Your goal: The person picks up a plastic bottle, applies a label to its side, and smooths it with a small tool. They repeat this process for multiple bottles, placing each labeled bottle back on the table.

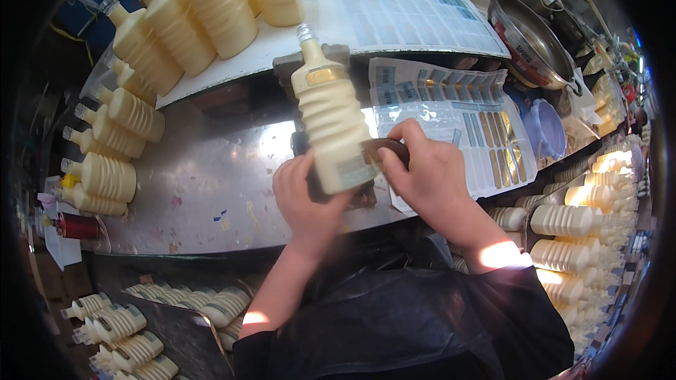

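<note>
A cream plastic bottle with wavy ribs and a clear threaded neck lies on a dark block-like rest, its neck pointing away from me. It carries a small gold label near the shoulder and a pale, see-through label near the base. My left hand, slightly blurred, is closed around the bottle's base end from the left. In my right hand, thumb and fingers pinch a flat dark-brown scraper. The scraper's edge touches the bottle's right side beside the lower label.
Label sheets in gold and grey lie right of the bottle, with another sheet on the white board behind. Bottles stand at back left; more fill the racks below. A wide metal pan and lilac basin sit at right.
</note>
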Available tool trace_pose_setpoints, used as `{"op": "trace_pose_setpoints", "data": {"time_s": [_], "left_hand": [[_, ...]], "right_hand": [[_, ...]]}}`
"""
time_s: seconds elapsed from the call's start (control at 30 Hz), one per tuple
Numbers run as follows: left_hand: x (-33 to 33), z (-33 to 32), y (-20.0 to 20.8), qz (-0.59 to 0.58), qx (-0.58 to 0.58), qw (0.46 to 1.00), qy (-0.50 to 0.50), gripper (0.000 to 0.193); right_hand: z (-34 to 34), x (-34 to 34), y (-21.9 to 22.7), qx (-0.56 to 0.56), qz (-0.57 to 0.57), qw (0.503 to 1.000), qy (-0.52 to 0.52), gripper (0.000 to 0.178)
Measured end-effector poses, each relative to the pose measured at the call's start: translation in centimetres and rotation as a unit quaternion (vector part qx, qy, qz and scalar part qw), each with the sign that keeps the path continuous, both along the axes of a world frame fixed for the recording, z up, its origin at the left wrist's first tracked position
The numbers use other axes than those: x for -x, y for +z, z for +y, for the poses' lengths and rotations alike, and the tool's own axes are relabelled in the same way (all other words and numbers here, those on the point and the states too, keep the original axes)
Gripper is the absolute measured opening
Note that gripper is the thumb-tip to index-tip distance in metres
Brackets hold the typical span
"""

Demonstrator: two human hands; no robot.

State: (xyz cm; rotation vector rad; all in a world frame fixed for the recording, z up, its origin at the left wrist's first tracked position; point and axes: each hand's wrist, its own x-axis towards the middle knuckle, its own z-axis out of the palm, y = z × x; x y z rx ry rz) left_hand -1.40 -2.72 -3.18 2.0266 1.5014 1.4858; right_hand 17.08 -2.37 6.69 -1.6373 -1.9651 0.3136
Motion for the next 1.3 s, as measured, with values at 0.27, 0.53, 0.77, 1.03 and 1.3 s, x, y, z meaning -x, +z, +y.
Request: {"op": "trace_pose_setpoints", "data": {"time_s": [0.27, 0.53, 0.77, 1.03, 1.3], "left_hand": [[0.3, -0.3, -0.3, -0.028, 0.042, 0.999, -0.013, 0.078], [0.9, -0.1, -0.8, -0.138, 0.144, 0.979, -0.049, 0.069], [-0.7, 0.5, -1.8, -0.321, 0.232, 0.916, -0.058, 0.046], [-0.6, 0.2, -1.7, -0.407, 0.217, 0.884, -0.079, 0.040], [-0.9, 0.1, -1.4, -0.344, 0.219, 0.910, -0.071, 0.042]], "right_hand": [[-0.7, 0.8, -1.1, 0.061, 0.034, 0.998, -0.005, 0.017], [-1.4, 1.7, -2.1, 0.076, 0.116, 0.989, 0.044, 0.022], [-0.8, -2.2, -6.5, 0.155, 0.200, 0.966, -0.058, 0.019], [-1.2, -1.5, -4.5, 0.106, 0.266, 0.957, -0.036, 0.019], [-0.8, -2.0, -9.6, 0.085, 0.242, 0.965, -0.058, 0.019]]}}
